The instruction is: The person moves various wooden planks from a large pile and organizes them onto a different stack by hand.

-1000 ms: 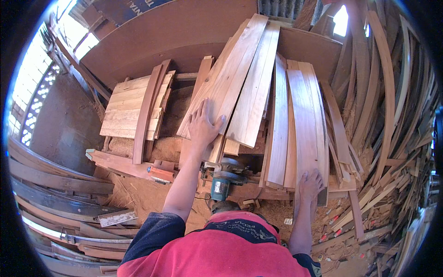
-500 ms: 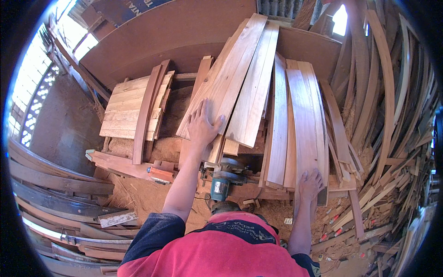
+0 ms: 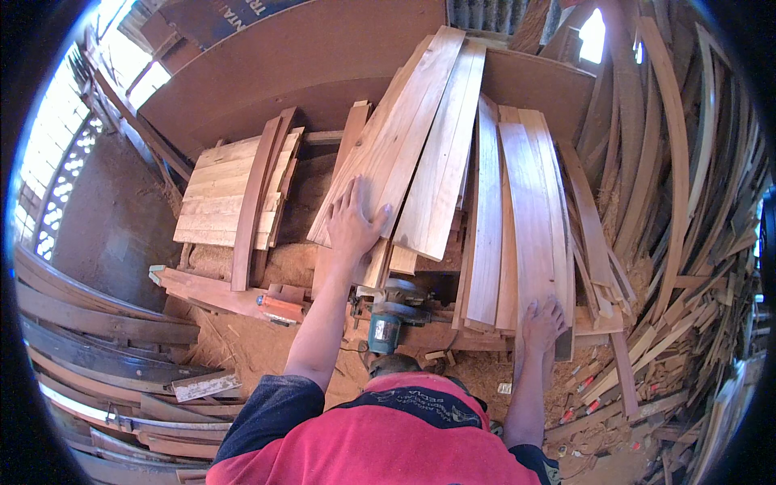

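Note:
My left hand [image 3: 352,224] lies on the near end of a wide, light-brown wooden plank [image 3: 404,137], fingers spread and thumb out to the side. That plank slants away to the upper right, its far end overlapping the neighbouring boards. Beside it rests another pale plank [image 3: 440,174]. Further right, my right hand [image 3: 543,323] sits on the near end of a smooth, long board [image 3: 529,218], its fingers stretched out over the top. A narrower pale board [image 3: 485,226] runs between the two groups. Below my left hand stands a teal power tool [image 3: 384,330], partly hidden by my head.
On the left is a stack of short pale boards [image 3: 217,194] with a reddish-brown strip [image 3: 259,198] across it. An orange tool [image 3: 281,308] lies near a beam. Sawdust covers the floor [image 3: 242,352]. Offcuts [image 3: 687,331] are heaped at right; long planks [image 3: 105,323] lie at left.

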